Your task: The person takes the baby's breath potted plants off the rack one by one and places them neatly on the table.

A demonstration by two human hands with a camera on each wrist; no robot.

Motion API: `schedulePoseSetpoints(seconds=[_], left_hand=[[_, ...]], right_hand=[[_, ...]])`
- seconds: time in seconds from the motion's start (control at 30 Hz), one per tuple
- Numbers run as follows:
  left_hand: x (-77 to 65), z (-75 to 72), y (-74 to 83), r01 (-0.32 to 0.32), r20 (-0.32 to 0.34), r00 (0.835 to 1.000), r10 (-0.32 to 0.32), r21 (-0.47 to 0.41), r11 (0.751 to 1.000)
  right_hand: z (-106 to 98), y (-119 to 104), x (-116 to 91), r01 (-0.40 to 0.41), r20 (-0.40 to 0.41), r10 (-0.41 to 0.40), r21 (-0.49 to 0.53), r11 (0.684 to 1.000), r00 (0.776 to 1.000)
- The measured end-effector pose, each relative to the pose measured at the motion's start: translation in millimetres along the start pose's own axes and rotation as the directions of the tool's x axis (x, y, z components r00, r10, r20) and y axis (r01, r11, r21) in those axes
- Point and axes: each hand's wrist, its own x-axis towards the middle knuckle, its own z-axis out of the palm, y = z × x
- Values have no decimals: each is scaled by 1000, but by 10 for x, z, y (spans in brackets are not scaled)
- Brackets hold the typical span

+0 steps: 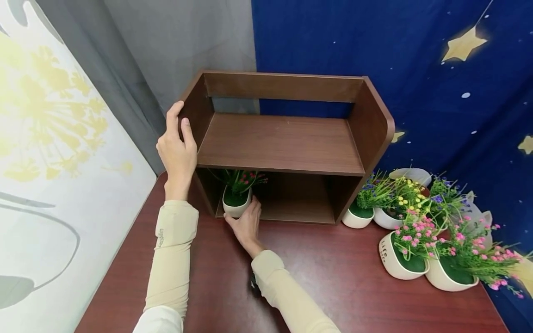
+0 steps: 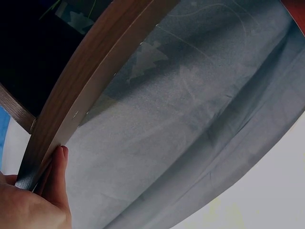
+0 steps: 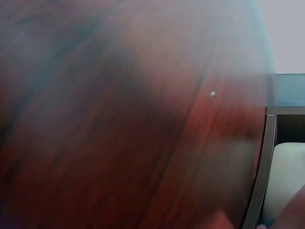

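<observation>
A brown wooden shelf [image 1: 283, 141] with two levels stands on the table. My left hand [image 1: 176, 150] grips the edge of its left side panel, and in the left wrist view the hand [image 2: 35, 205] has a finger along the panel's outer face [image 2: 71, 117]. Inside the lower level, at the left end, sits a potted plant [image 1: 237, 201] with red-pink flowers in a white pot. My right hand [image 1: 245, 224] holds this pot low down, thumb at its front left and fingers round its right side. The right wrist view shows part of the white pot [image 3: 286, 176] beside the shelf's side.
Several potted plants with white pots crowd the table right of the shelf, among them a pink-flowered one [image 1: 405, 259] marked "Life". A white panel with yellow flower prints [image 1: 62, 138] borders the left. Grey and blue curtains [image 1: 316, 41] hang behind the shelf.
</observation>
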Motion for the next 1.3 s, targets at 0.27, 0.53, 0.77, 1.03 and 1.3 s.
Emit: schedulePoseSetpoints(seconds=[0.27,0.53,0.77,1.03,1.3], left_hand=[[-34,-31,15,18,18,1000,-18,6,1000],[-94,-91,-15,11,41,999,-12,29,1000],[-99,-129,0,33,24,999,-34,24,999],[-43,-60,22,6,21,1000,-7,21,1000],[-3,-12,-3,19,23,1000,-19,17,1000]], right_hand=[[70,-29,31,-43,-12,42,-91,995,999],[131,-25,-40,-53,-67,47,-83,995,997],[115,31,-63,21,-64,-24,-40,999,998],[-53,137,18,82,-39,-82,7,997,996],[-263,226,21,22,34,-24,60,998,999]])
